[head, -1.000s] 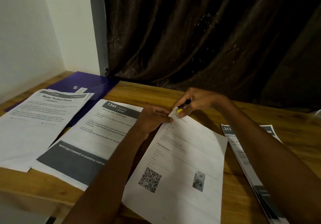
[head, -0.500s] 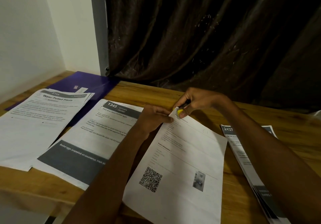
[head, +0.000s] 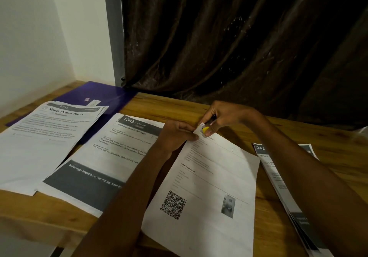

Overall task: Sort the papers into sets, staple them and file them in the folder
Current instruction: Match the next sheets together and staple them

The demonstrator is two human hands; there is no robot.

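The white printed paper set with a QR code (head: 201,193) lies on the wooden table (head: 328,139) between the "1345" kitchen sheet (head: 111,153) and the "243" stack (head: 278,177), its top corner lifted. The left hand (head: 175,135) pinches that corner; the right hand (head: 225,117) grips a small yellow-and-black stapler (head: 206,128) over it. To staple well, square the sheets first, seat the corner deep, then press firmly. The purple folder (head: 103,95) waits far left, under the "Water Potted Plants" pile (head: 43,135)
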